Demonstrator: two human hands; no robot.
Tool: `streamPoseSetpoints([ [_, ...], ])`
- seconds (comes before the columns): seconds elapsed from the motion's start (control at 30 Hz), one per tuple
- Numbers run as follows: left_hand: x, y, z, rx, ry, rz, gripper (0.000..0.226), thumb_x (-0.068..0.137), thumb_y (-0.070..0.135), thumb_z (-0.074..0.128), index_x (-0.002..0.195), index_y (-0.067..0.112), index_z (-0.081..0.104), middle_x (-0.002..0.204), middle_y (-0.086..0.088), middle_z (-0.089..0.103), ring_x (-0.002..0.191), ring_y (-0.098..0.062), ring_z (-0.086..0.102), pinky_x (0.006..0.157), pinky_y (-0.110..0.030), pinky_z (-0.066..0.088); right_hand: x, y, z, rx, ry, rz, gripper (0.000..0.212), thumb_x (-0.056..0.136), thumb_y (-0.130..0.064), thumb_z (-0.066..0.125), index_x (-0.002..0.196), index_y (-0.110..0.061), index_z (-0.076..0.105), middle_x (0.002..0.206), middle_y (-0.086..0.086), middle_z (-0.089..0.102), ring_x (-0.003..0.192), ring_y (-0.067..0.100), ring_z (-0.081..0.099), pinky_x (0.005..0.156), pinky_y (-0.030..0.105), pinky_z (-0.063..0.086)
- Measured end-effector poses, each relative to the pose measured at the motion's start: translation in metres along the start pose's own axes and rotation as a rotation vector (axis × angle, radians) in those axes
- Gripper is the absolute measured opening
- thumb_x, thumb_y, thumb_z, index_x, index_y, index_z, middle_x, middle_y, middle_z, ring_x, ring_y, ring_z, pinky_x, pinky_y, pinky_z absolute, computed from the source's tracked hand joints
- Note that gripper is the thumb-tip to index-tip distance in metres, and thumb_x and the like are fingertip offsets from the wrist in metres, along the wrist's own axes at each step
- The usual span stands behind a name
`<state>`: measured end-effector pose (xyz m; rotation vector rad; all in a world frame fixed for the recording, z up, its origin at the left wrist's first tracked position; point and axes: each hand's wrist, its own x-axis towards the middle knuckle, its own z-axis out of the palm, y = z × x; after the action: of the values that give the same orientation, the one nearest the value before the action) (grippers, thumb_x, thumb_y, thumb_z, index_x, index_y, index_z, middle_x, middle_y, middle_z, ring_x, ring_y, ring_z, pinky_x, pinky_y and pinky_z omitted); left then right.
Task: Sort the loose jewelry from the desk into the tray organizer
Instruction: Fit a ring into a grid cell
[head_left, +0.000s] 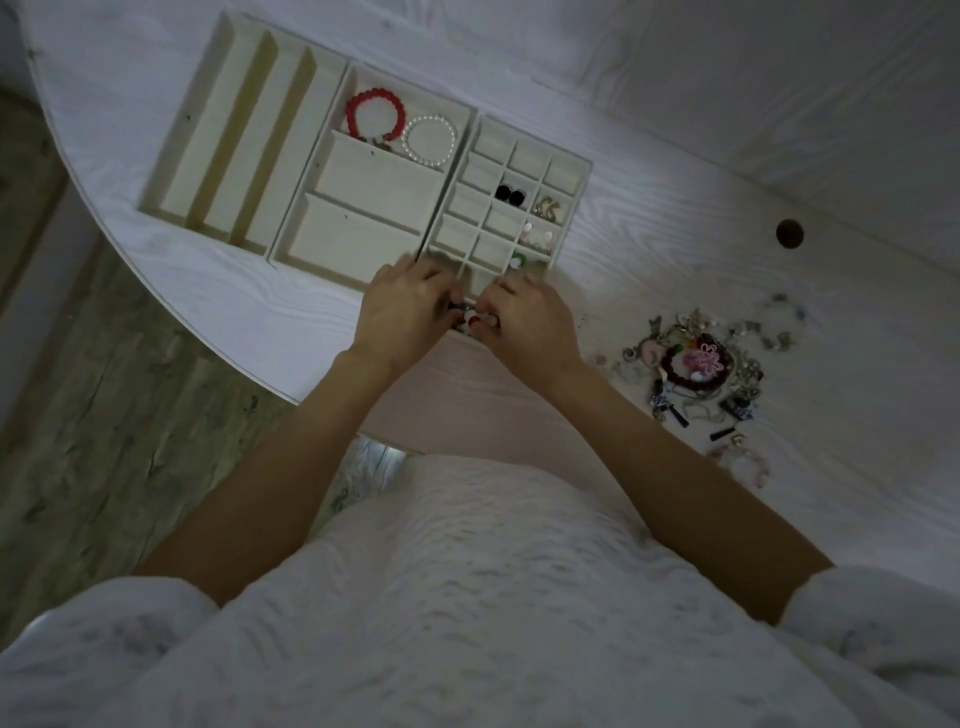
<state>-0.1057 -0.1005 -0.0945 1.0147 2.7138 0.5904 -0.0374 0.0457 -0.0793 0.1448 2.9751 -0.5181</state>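
A cream tray organizer of three sections lies on the white desk: a long-slot tray (234, 140), a middle tray (363, 208) and a small-cell grid tray (519, 171). The middle tray's far cell holds a red bead bracelet (375, 111) and a pearl bracelet (430, 140). Black earrings (510, 195), gold earrings (548, 209) and other small pieces sit in grid cells. My left hand (402, 306) and my right hand (527, 317) meet over the grid tray's near edge, fingers curled round a small red, white and dark piece (470, 319), mostly hidden. A loose jewelry pile (701, 369) lies to the right.
The desk's curved edge (218, 332) runs along the left, with wood floor beyond. A round cable hole (789, 234) is in the desk at the right. A wall borders the desk's far side.
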Motion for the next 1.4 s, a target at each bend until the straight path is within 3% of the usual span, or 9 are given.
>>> streamPoseSetpoints([
  [0.13,0.0,-0.004,-0.002,0.009,-0.001,0.04,0.004,0.078,0.016,0.07,0.081,0.015,0.072,0.087,-0.01,0.066,0.078,-0.034,0.058,0.065,-0.038,0.042,-0.002,0.002,-0.002,-0.022,0.014,-0.01,0.014,0.074,-0.02,0.072,0.081,-0.008,0.068,0.082,0.012,0.064,0.08,0.031,0.058,0.067,0.033,0.043],
  [0.33,-0.004,-0.015,-0.005,-0.004,-0.036,0.132,0.018,0.081,0.025,0.062,0.092,0.018,0.075,0.084,-0.008,0.063,0.078,-0.033,0.055,0.065,-0.035,0.041,-0.004,0.004,-0.007,0.014,-0.025,-0.016,0.019,0.083,-0.017,0.066,0.099,-0.007,0.065,0.1,0.012,0.063,0.096,0.029,0.053,0.076,0.033,0.038],
  [0.53,-0.004,-0.017,-0.009,-0.07,-0.07,0.136,0.034,0.081,0.042,0.053,0.092,0.019,0.075,0.086,-0.006,0.063,0.082,-0.031,0.054,0.069,-0.036,0.041,-0.003,-0.001,-0.005,0.024,-0.01,-0.005,0.019,0.082,-0.02,0.066,0.097,-0.007,0.067,0.097,0.011,0.064,0.094,0.029,0.055,0.076,0.035,0.041],
  [0.7,-0.006,-0.014,-0.004,-0.069,-0.045,0.047,0.007,0.082,0.017,0.07,0.087,0.013,0.074,0.088,-0.009,0.064,0.085,-0.033,0.055,0.072,-0.036,0.041,0.0,-0.003,-0.004,0.02,-0.005,0.005,0.021,0.086,-0.023,0.061,0.103,-0.01,0.062,0.103,0.007,0.062,0.099,0.025,0.052,0.081,0.032,0.039],
  [0.93,-0.006,-0.015,-0.009,0.032,-0.002,0.234,0.011,0.081,0.016,0.063,0.084,0.009,0.071,0.084,-0.01,0.064,0.077,-0.034,0.055,0.061,-0.036,0.039,0.0,-0.008,0.0,0.056,0.021,0.013,0.007,0.079,-0.017,0.068,0.084,-0.013,0.066,0.085,0.007,0.064,0.083,0.027,0.056,0.07,0.037,0.046],
  [1.17,0.012,-0.012,-0.013,0.187,-0.102,0.396,0.014,0.068,0.002,0.079,0.074,0.003,0.067,0.08,-0.016,0.062,0.07,-0.033,0.059,0.058,-0.033,0.044,0.003,-0.01,-0.005,0.022,0.036,0.025,0.013,0.077,-0.012,0.065,0.089,-0.007,0.067,0.089,0.011,0.064,0.085,0.03,0.057,0.071,0.034,0.042],
  [1.27,0.011,-0.015,-0.016,0.215,-0.097,0.409,0.006,0.076,0.006,0.066,0.075,0.001,0.063,0.08,-0.018,0.06,0.069,-0.034,0.057,0.056,-0.034,0.044,0.004,-0.011,-0.002,0.005,0.018,0.029,0.012,0.078,-0.013,0.064,0.09,-0.008,0.066,0.089,0.011,0.064,0.088,0.03,0.056,0.074,0.036,0.042],
  [1.33,0.008,-0.019,-0.014,0.168,-0.067,0.365,0.022,0.082,0.016,0.047,0.076,0.001,0.063,0.079,-0.017,0.058,0.07,-0.034,0.056,0.056,-0.036,0.043,0.005,-0.011,0.001,0.007,0.002,0.028,0.011,0.079,-0.014,0.065,0.088,-0.009,0.066,0.087,0.01,0.065,0.088,0.03,0.055,0.076,0.036,0.041],
  [1.4,0.006,-0.02,-0.014,0.126,-0.038,0.338,0.03,0.083,0.021,0.044,0.077,0.003,0.066,0.079,-0.016,0.059,0.072,-0.034,0.056,0.058,-0.037,0.044,0.004,-0.011,0.005,0.014,0.03,0.033,0.011,0.076,-0.016,0.07,0.083,-0.009,0.065,0.084,0.009,0.064,0.086,0.03,0.055,0.078,0.035,0.039],
])
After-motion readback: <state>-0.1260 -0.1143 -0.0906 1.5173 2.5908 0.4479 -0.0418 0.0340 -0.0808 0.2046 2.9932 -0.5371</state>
